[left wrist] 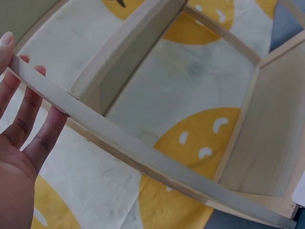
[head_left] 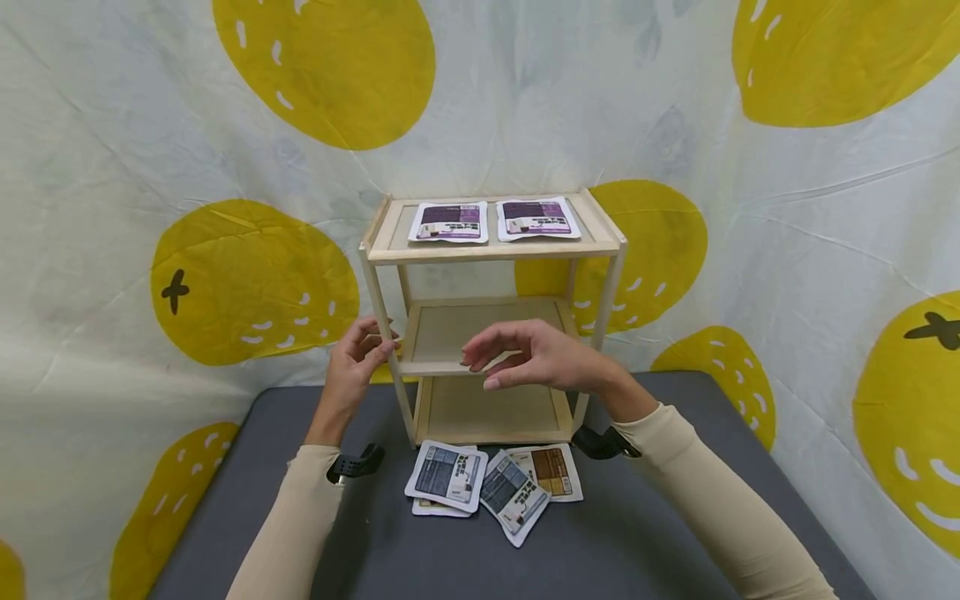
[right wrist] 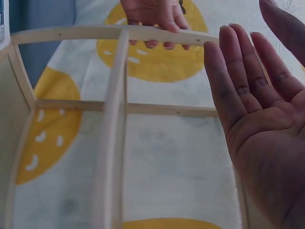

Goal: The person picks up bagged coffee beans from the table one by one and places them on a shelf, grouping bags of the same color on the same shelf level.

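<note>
A three-tier wooden shelf (head_left: 495, 254) stands on the grey table. My left hand (head_left: 358, 362) holds its left front post (left wrist: 128, 136), with the thumb on one side and the fingers on the other. In front of the middle tier hovers my right hand (head_left: 536, 358), holding nothing, its fingers relaxed and slightly bent. The right wrist view shows that palm (right wrist: 267, 124) with its fingers extended. Two flat white packets with purple labels, a left one (head_left: 450, 222) and a right one (head_left: 537, 218), lie side by side on the top tier.
At the shelf's foot lie a blue-labelled packet (head_left: 447, 475) over another packet (head_left: 442, 507), and a second blue-labelled packet (head_left: 513, 496) overlapping a brown-labelled one (head_left: 558, 471). Behind the shelf hangs a pale cloth (head_left: 480, 100) with yellow fruit prints. The grey table (head_left: 637, 533) extends around.
</note>
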Demonstrator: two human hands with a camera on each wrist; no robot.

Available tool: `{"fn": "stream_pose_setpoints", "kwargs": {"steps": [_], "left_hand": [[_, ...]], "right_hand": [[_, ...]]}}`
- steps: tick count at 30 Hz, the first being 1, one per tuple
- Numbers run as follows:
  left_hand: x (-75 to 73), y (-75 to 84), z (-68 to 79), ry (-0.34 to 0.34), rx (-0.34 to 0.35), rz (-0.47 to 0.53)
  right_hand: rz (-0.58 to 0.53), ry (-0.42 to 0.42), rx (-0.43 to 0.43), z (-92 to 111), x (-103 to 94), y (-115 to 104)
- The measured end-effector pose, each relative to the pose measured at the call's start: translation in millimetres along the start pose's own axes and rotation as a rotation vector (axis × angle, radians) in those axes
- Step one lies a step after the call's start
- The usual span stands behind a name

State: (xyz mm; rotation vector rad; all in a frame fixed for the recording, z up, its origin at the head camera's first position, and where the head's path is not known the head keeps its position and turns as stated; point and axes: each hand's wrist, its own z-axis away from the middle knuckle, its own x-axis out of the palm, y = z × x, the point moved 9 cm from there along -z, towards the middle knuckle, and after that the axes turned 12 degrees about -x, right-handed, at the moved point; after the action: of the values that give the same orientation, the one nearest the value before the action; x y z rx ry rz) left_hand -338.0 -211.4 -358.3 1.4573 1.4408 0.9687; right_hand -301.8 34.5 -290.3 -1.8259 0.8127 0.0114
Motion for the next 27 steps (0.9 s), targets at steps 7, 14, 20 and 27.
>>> {"fn": "stream_pose_setpoints", "kwargs": {"steps": [7,14,20,27], "left_hand": [[0.2,-0.3,0.5,0.0,0.004,-0.006],[0.0,-0.5,0.1,-0.001,0.009,-0.005],[-0.8,-2.3,-1.3,0.004,-0.003,-0.011],[-1.1,-3.9,-1.9,0.006,-0.027,-0.006]], "right_hand": [[-0.032,-0.003,0.03,9.1,13.1,22.0],[-0.023,-0.011,0.041,16.9,24.0,42.5],[-0.041,-0.002,0.061,23.1,33.3,59.7],[-0.09,0.027,0.109,31.5,40.0,88.8]]}}
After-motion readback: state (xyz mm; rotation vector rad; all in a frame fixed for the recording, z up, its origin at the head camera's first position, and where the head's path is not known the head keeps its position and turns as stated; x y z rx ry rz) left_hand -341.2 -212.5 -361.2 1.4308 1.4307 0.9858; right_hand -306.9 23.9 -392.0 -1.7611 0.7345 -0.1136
